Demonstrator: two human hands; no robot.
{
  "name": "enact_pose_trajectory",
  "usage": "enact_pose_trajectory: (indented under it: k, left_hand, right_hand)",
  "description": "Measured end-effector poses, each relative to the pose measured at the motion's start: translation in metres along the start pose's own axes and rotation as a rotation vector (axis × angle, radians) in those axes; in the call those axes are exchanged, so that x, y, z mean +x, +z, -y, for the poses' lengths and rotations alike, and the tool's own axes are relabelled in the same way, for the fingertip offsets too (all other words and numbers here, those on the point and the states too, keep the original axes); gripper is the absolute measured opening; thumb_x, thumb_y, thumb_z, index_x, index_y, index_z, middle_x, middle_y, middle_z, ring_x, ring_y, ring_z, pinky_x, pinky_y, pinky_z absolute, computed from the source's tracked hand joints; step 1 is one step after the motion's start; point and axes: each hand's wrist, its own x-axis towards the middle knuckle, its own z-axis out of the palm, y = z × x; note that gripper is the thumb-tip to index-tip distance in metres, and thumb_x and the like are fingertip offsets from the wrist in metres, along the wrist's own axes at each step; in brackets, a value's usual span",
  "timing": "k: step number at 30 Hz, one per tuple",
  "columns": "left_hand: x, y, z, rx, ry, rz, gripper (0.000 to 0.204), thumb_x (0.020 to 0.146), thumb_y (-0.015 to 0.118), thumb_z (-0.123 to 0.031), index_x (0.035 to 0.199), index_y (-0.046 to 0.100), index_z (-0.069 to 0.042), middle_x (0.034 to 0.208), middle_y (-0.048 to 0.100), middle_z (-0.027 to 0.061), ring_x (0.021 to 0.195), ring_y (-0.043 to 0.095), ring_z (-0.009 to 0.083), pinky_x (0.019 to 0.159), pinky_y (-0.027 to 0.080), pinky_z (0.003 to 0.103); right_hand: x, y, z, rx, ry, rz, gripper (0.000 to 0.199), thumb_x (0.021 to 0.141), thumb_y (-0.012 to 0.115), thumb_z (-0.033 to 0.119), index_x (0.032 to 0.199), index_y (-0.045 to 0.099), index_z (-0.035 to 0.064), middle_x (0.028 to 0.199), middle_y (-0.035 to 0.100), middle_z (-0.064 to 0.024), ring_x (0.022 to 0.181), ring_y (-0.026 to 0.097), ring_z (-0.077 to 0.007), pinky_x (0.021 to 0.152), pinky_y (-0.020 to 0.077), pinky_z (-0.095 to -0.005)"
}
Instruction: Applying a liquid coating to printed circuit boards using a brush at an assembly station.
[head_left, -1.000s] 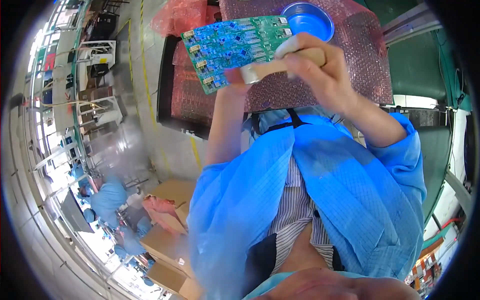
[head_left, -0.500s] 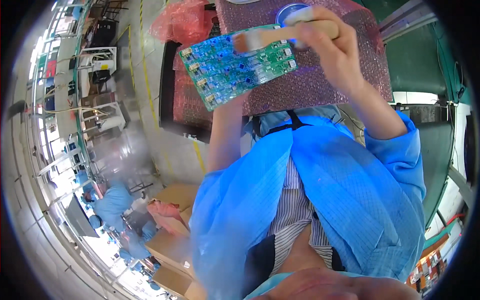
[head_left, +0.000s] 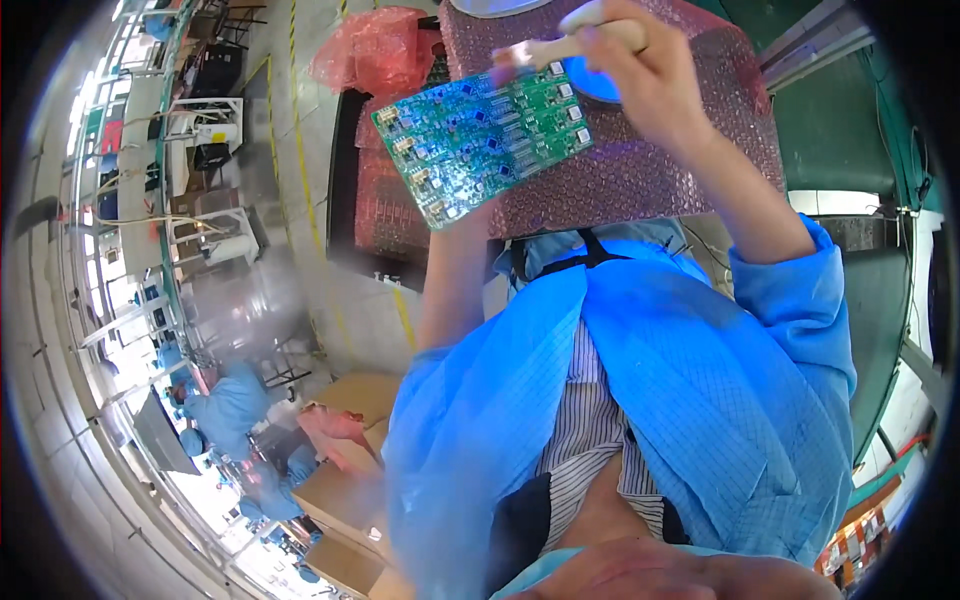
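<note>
One green rectangular circuit board [head_left: 482,143]. One wooden-handled brush [head_left: 570,42]. One blue round dish [head_left: 600,82], partly hidden. One sheet of pink bubble wrap [head_left: 640,170] over the surface. One red crumpled plastic bag [head_left: 372,55]. At least three brown cardboard boxes [head_left: 345,495]. Two hands: one right hand [head_left: 650,80]; the left hand is hidden behind the board.
</note>
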Motion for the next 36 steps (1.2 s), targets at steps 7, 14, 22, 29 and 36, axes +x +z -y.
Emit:
enact_pose_trajectory:
  k: [7,14,22,29,36]
  left_hand:
    - [0.008,-0.009,0.0,0.068,0.055,0.125,0.041,0.087,0.036,-0.038,0.113,0.045,-0.008,0.11,0.05,0.0095,0.095,0.051,0.0266,0.083,0.043,0.043]
    - [0.011,0.018,-0.013,0.06,0.075,0.172,0.042,0.085,0.042,-0.037,0.116,0.045,-0.008,0.115,0.049,0.0108,0.103,0.048,0.0271,0.092,0.035,0.043]
    - [0.037,0.021,-0.046,0.144,0.097,0.129,0.038,0.082,0.048,-0.035,0.108,0.05,-0.008,0.111,0.052,0.0079,0.103,0.048,0.025,0.09,0.038,0.041]
    - [0.05,0.029,-0.056,0.168,0.122,0.2,0.035,0.082,0.049,-0.033,0.106,0.051,-0.008,0.107,0.054,0.0076,0.099,0.05,0.0233,0.086,0.042,0.039]
    - [0.06,0.025,-0.051,0.124,0.094,0.133,0.033,0.081,0.05,-0.032,0.104,0.052,-0.008,0.106,0.055,0.0073,0.097,0.052,0.0225,0.085,0.043,0.038]
  right_hand:
    - [-0.009,0.006,-0.001,-0.038,-0.055,0.007,0.009,0.081,0.046,0.002,0.085,0.053,-0.0024,0.064,0.053,0.0011,0.057,0.045,-0.0038,0.051,0.0364,-0.0171]
    - [-0.007,-0.003,-0.017,-0.075,-0.034,-0.004,0.017,0.084,0.049,0.012,0.094,0.056,0.0009,0.077,0.055,-0.0009,0.069,0.05,-0.005,0.061,0.0406,-0.0175]
    - [0.001,-0.005,-0.028,-0.158,-0.001,-0.093,0.018,0.084,0.049,0.013,0.095,0.057,0.0015,0.076,0.056,-0.0009,0.069,0.051,-0.0053,0.062,0.0415,-0.019]
    - [0.019,-0.014,-0.022,-0.078,0.158,-0.037,0.009,0.082,0.046,0.004,0.085,0.052,-0.0008,0.062,0.05,0.0025,0.055,0.044,-0.0034,0.048,0.0346,-0.0175]
    - [0.007,-0.003,-0.047,-0.14,0.062,0.049,0.016,0.083,0.049,0.011,0.092,0.058,0.0006,0.075,0.056,-0.0024,0.065,0.05,-0.0058,0.06,0.0399,-0.0189]
